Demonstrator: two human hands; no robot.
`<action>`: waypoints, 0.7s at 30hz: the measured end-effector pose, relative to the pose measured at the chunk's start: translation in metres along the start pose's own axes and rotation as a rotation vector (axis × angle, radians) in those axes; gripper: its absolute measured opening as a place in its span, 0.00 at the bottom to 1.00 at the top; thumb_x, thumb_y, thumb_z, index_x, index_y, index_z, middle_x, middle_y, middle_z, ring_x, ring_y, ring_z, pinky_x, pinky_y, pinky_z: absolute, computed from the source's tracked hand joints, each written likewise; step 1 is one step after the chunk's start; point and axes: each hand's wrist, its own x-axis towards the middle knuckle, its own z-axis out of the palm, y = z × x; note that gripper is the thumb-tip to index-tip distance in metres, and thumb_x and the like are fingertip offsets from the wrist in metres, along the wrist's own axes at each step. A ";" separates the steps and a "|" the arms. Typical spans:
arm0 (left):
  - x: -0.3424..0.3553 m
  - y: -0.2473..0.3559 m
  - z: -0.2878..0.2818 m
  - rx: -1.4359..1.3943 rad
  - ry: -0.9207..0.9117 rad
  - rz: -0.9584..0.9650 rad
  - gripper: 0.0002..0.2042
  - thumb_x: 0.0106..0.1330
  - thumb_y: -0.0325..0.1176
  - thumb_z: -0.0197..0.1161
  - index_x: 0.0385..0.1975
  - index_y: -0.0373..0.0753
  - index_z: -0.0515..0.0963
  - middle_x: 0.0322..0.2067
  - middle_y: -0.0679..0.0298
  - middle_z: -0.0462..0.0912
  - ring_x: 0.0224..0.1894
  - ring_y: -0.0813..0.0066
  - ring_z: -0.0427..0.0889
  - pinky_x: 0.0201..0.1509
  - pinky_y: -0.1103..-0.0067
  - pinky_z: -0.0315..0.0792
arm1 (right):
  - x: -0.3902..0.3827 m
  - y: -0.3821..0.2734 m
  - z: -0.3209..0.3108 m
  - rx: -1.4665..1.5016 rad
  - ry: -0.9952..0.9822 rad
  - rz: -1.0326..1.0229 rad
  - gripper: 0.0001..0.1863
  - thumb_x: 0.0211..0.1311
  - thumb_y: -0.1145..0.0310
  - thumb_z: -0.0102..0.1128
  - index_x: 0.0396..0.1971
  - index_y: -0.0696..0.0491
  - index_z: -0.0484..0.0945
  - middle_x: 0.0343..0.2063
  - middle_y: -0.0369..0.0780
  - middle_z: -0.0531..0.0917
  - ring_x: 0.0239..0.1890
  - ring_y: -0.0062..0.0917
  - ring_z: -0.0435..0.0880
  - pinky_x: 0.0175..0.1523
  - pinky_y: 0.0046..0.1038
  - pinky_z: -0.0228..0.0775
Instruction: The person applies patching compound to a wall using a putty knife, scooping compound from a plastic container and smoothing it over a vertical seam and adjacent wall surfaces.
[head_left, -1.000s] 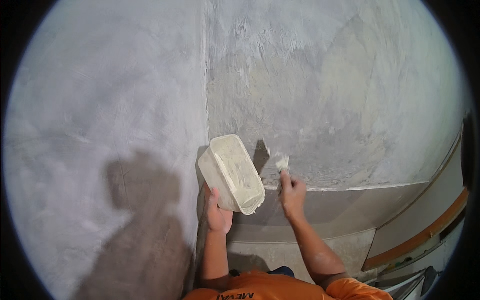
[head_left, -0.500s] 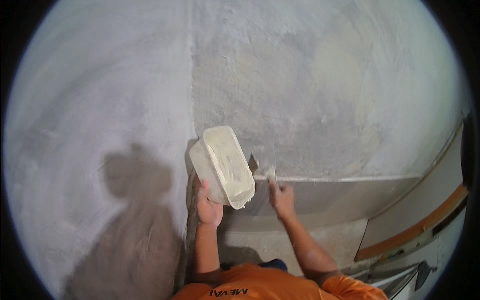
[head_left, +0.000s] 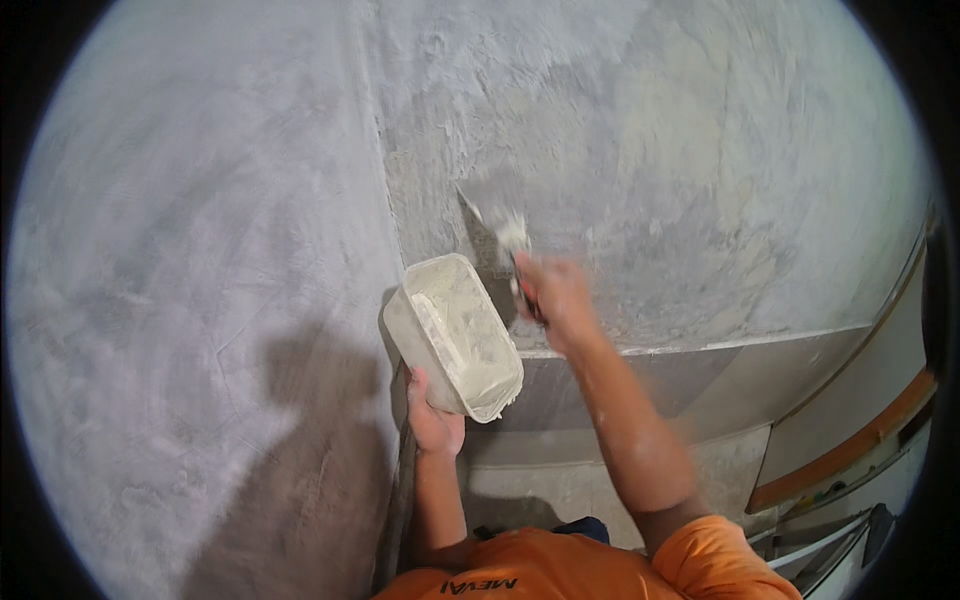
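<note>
My left hand grips a pale rectangular tub from below, near the wall corner. Off-white paste coats the tub's inside and clings in drips to its lower rim. In my right hand, slightly blurred, is the dark handle of a putty knife. Its blade carries a lump of the same paste and lies close to the grey wall, up and to the right of the tub; whether the edge touches is hard to see.
A second plastered wall stands to the left, bearing my shadow. Below the right wall a pale ledge line runs across. An orange-brown wooden edge and a metal-framed item are at the lower right.
My right hand has risen with the putty knife, from beside the tub's lower part to above its upper end. The tub has shifted slightly right in view.
</note>
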 end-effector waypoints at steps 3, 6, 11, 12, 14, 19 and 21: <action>0.001 -0.007 -0.003 -0.019 0.005 -0.015 0.32 0.76 0.50 0.50 0.72 0.34 0.59 0.69 0.55 0.67 0.70 0.57 0.67 0.74 0.61 0.60 | -0.045 0.055 -0.041 -0.063 0.141 0.166 0.19 0.70 0.57 0.63 0.22 0.52 0.76 0.16 0.30 0.70 0.16 0.15 0.67 0.19 0.22 0.53; 0.005 -0.026 -0.014 0.016 -0.015 -0.024 0.32 0.76 0.50 0.50 0.71 0.32 0.60 0.68 0.54 0.69 0.70 0.56 0.68 0.73 0.61 0.62 | -0.061 0.045 -0.068 -0.196 0.223 0.187 0.20 0.70 0.54 0.63 0.22 0.53 0.77 0.16 0.30 0.70 0.16 0.15 0.67 0.20 0.22 0.54; 0.014 -0.033 -0.021 -0.047 -0.041 -0.060 0.32 0.76 0.50 0.51 0.70 0.32 0.60 0.67 0.53 0.69 0.69 0.55 0.68 0.72 0.60 0.63 | -0.025 -0.061 -0.057 -0.521 0.198 -0.239 0.26 0.69 0.48 0.63 0.19 0.54 0.80 0.13 0.29 0.71 0.16 0.14 0.65 0.21 0.24 0.54; 0.015 -0.036 -0.019 -0.045 -0.019 -0.072 0.32 0.76 0.50 0.51 0.71 0.33 0.60 0.67 0.53 0.69 0.69 0.55 0.68 0.72 0.59 0.63 | -0.012 -0.088 -0.057 -0.622 0.216 -0.349 0.27 0.68 0.47 0.63 0.17 0.55 0.80 0.11 0.29 0.70 0.15 0.14 0.64 0.21 0.25 0.54; 0.017 -0.036 -0.006 -0.028 -0.028 -0.078 0.33 0.75 0.51 0.52 0.71 0.34 0.60 0.68 0.54 0.68 0.69 0.55 0.68 0.73 0.59 0.62 | 0.010 -0.152 -0.056 -0.859 0.179 -0.557 0.31 0.68 0.45 0.63 0.15 0.58 0.80 0.09 0.31 0.67 0.14 0.16 0.63 0.21 0.29 0.55; 0.023 -0.028 0.014 -0.099 -0.055 -0.052 0.33 0.75 0.53 0.52 0.71 0.35 0.61 0.67 0.55 0.69 0.69 0.55 0.69 0.72 0.60 0.63 | 0.028 -0.256 -0.060 -1.396 0.075 -0.790 0.33 0.65 0.43 0.66 0.16 0.62 0.81 0.08 0.39 0.68 0.14 0.23 0.64 0.22 0.35 0.55; 0.020 -0.021 0.025 -0.149 -0.185 -0.059 0.31 0.76 0.49 0.52 0.73 0.40 0.58 0.69 0.59 0.67 0.71 0.59 0.66 0.72 0.61 0.62 | 0.022 -0.266 -0.073 -1.502 0.196 -0.717 0.33 0.64 0.44 0.66 0.17 0.63 0.81 0.09 0.40 0.70 0.14 0.25 0.65 0.23 0.36 0.57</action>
